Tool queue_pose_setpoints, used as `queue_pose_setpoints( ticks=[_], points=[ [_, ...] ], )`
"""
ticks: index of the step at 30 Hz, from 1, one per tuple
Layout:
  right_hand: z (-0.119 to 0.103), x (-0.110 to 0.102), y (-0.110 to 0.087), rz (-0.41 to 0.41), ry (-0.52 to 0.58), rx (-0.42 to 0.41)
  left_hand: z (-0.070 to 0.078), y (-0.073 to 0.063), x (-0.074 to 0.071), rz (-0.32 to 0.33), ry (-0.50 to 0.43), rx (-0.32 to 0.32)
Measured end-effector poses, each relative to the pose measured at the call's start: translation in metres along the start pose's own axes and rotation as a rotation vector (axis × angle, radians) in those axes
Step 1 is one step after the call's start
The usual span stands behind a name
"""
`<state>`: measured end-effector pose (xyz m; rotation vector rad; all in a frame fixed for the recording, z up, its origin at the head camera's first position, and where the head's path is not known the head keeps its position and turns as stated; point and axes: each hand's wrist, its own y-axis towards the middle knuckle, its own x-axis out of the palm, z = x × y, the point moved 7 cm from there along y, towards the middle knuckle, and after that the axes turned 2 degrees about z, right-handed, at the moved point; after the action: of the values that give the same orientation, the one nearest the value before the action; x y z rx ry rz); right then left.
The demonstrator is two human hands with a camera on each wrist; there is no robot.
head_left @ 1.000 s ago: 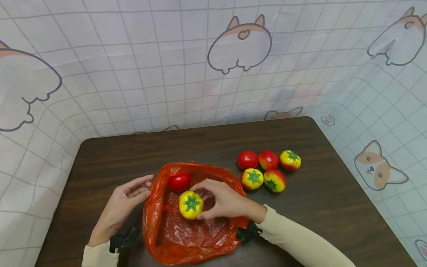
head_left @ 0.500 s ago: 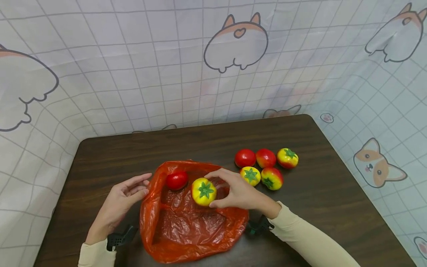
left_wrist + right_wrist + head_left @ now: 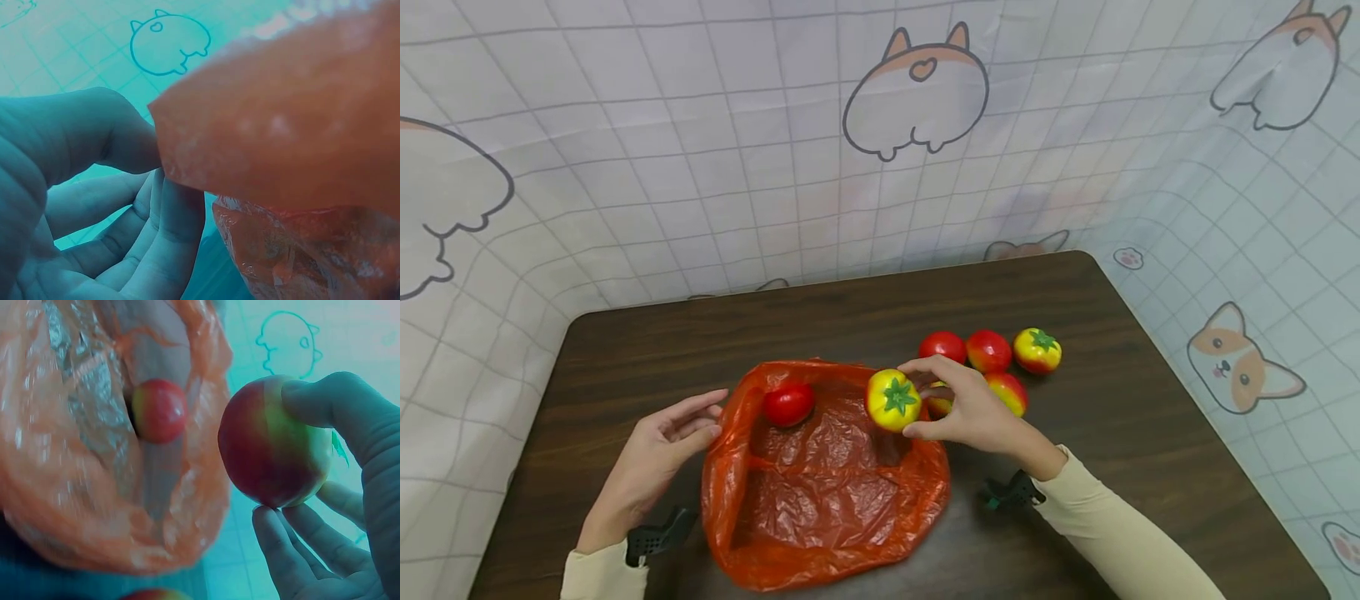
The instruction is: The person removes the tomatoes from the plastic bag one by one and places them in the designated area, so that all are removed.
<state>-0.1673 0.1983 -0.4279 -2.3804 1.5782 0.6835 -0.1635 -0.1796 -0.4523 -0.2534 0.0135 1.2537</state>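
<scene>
right hand (image 3: 976,412) grips glossy yellow-red fruit (image 3: 891,402), left hand (image 3: 651,450) pinches crinkled orange bag (image 3: 727,492).

Tabletop (image 3: 1112,442): is showing dark brown wood grain, its two far corners curving smoothly.
Orange-red plastic bag (image 3: 823,508): is sitting toward the near side, left of the loose fruits, its mouth gaping upward and its thin walls creasing.
Far row, left: a plain red fruit (image 3: 942,346) is lying beyond the bag's right side.
Far row, middle: a second red fruit (image 3: 988,351) is resting just beside it.
Far row, right: a yellow-and-red fruit (image 3: 1037,352) is turning its green leaf star upward.
Near row, left: a mostly hidden yellow fruit (image 3: 938,406) is peeking out.
Near row, right: a partly hidden red-and-yellow fruit (image 3: 1011,392) is lying near it.
</scene>
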Motion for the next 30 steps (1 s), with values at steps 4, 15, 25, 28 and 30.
queue_pose_setpoints(
  ticks=[4, 15, 25, 28, 30],
  points=[
    [0.005, -0.016, -0.006, 0.047, -0.010, 0.027, 0.002, -0.002, 0.000, 0.014, 0.018, -0.006],
    [0.019, -0.060, -0.027, 0.169, -0.044, 0.068, 0.004, -0.002, 0.002, 0.017, 0.016, -0.001],
    [0.037, -0.099, -0.052, 0.308, -0.103, 0.098, 0.001, -0.002, 0.002, 0.019, -0.007, -0.002],
    [0.045, -0.110, -0.061, 0.351, -0.113, 0.101, 0.001, -0.002, 0.002, 0.014, 0.003, 0.002],
    [0.050, -0.117, -0.067, 0.379, -0.111, 0.105, 0.001, -0.001, 0.003, 0.012, 0.012, 0.001]
  ],
)
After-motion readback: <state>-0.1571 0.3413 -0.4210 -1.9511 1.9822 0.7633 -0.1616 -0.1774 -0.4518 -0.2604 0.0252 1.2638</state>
